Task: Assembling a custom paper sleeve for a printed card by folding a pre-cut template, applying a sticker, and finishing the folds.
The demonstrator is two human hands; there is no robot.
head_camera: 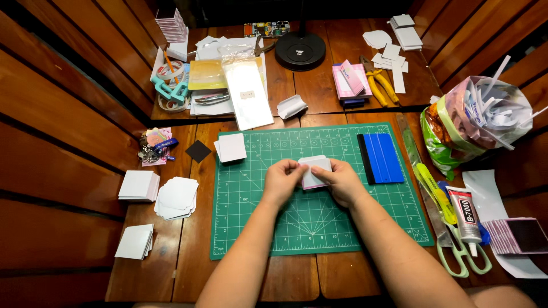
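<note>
The wooden surface (297, 279) is crowded from edge to edge, and that crowding looks like the main source of trouble. On it lies the green cutting mat (251, 228), and over its middle both hands meet on a small stack of white cards (315, 171) with a pink edge, held just above the mat. The left hand (281, 181) pinches the stack's left edge, the right hand (342, 181) grips its right side with the thumb across the face; both are clamped on the stack, close together. If the pinch loosens or the pressure is uneven, the cards could fan out, slide out of line or drop onto the mat. To the far right a bag stuffed with paper scraps (482, 117) leans toward the mat, and a brush from the right forearm might tip strips onto the work. The blue squeegee (381, 158) lies just beside the right hand, so a wide elbow swing could knock it. The green-handled scissors (465, 259) and the glue tube (467, 214) lie near the right forearm; a bumped tube could roll, and whether it is capped I cannot tell. On the left, loose piles of white cards (177, 198) sit near the surface's edge, where a nudge could scatter them.
</note>
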